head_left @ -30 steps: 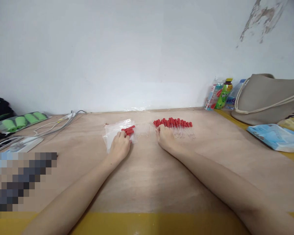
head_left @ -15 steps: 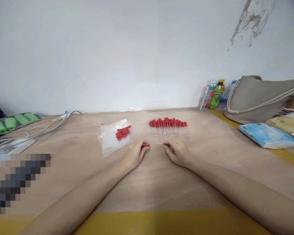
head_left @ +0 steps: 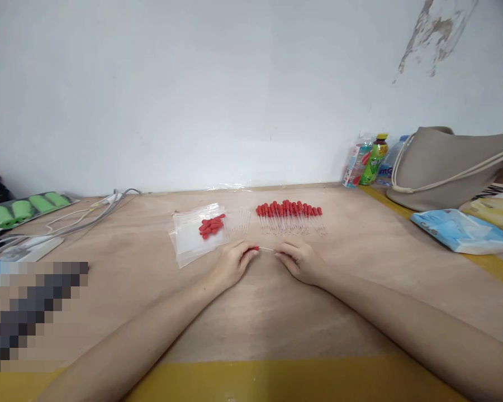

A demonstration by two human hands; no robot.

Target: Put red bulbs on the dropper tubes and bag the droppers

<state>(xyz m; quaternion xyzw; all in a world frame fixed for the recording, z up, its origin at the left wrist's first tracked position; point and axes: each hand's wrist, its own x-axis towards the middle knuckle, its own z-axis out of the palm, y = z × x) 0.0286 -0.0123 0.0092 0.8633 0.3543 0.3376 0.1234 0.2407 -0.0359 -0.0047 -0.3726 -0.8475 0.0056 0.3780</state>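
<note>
My left hand (head_left: 231,263) pinches a small red rubber bulb (head_left: 255,248) near the middle of the wooden table (head_left: 251,312). My right hand (head_left: 302,261) pinches a thin clear glass tube (head_left: 267,249) whose end meets the bulb. Behind the hands lies a row of several finished droppers with red bulbs (head_left: 289,215). Left of it are several bare clear tubes (head_left: 238,221) and a heap of loose red bulbs (head_left: 210,225) on clear plastic bags (head_left: 193,237).
Drink bottles (head_left: 371,160) and a beige bag (head_left: 452,167) stand at the back right, with a blue tissue pack (head_left: 461,231) in front. Grey cables (head_left: 88,218) and a pack of green rolls (head_left: 27,204) lie at the left.
Both hands pulled back from the piles toward me, the left with a red bulb, the right with a glass tube. The two pieces have since come together between the hands.
</note>
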